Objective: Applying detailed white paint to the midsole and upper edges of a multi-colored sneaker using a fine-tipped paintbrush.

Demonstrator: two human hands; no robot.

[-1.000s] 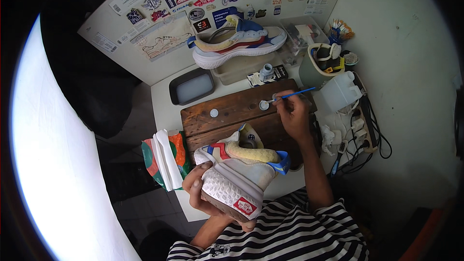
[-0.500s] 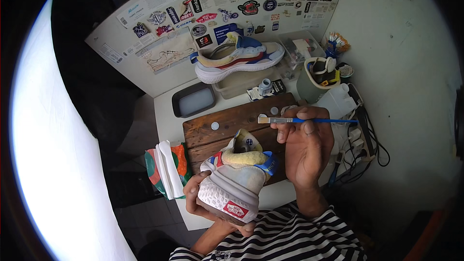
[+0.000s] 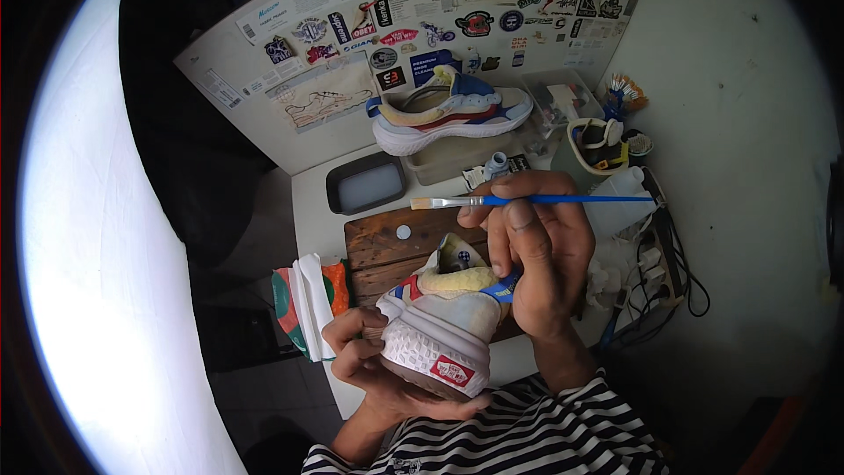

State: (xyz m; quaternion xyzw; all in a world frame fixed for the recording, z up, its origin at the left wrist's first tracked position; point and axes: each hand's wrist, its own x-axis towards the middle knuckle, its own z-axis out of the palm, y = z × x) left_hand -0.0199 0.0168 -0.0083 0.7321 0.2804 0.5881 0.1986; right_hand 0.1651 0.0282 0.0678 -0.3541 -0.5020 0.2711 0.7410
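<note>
Gripping the nearer sneaker [image 3: 453, 312] by its sole [image 3: 426, 352], our left hand [image 3: 369, 378] is holding it near the wooden board [image 3: 376, 246]; our right hand [image 3: 549, 255] is pinching a flat paintbrush [image 3: 473, 201], risking smears if bristles [image 3: 422, 204] graze the yellow collar [image 3: 457, 281].

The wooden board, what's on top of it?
On the wooden board, a small pale disc shows. The shoe held by the left hand, and the right hand with its blue paintbrush, hide much of the board, so anything there can't be seen.
</note>
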